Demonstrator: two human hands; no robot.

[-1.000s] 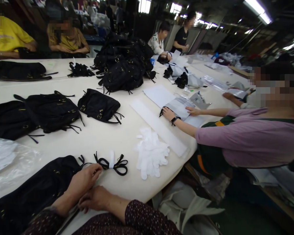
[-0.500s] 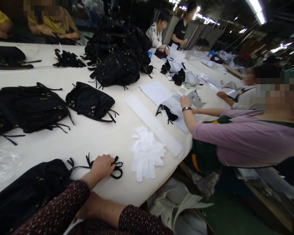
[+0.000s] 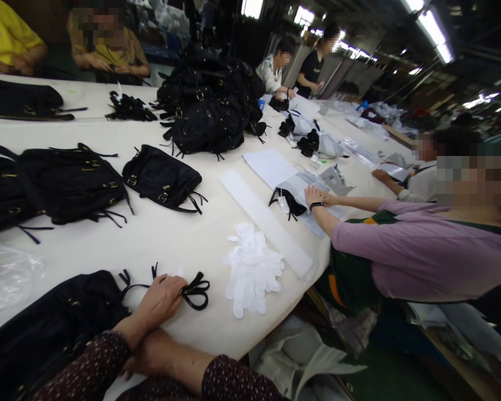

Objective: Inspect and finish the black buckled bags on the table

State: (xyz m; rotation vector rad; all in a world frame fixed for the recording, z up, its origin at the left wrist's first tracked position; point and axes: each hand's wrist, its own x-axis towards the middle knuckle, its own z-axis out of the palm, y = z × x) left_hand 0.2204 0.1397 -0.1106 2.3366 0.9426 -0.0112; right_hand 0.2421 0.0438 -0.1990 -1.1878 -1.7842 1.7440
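Note:
My left hand [image 3: 162,298] reaches across the front of the table, its fingers closed round a looped black strap [image 3: 197,292] that sticks out past the fingertips. Beside it, a black bag [image 3: 67,312] with gold-coloured fittings lies at the lower left, its thin straps running toward that hand. My right hand [image 3: 150,351] is low, near my body and under my left forearm; its fingers are mostly hidden, so their grip does not show. To the right of the strap lies a pile of white gloves [image 3: 254,273].
Black bags [image 3: 70,184] lie at the left, and a heap of them [image 3: 211,120] sits farther back. A white foam strip [image 3: 267,225] crosses the table. At right, a co-worker's hands [image 3: 315,196] rest on a partly wrapped bag. Clear plastic [image 3: 12,278] lies at the left edge.
My left hand has drawn back slightly toward me and left, leaving more of the strap loop showing. The co-worker's hands have come closer together on the wrapped bag. The view has shifted slightly.

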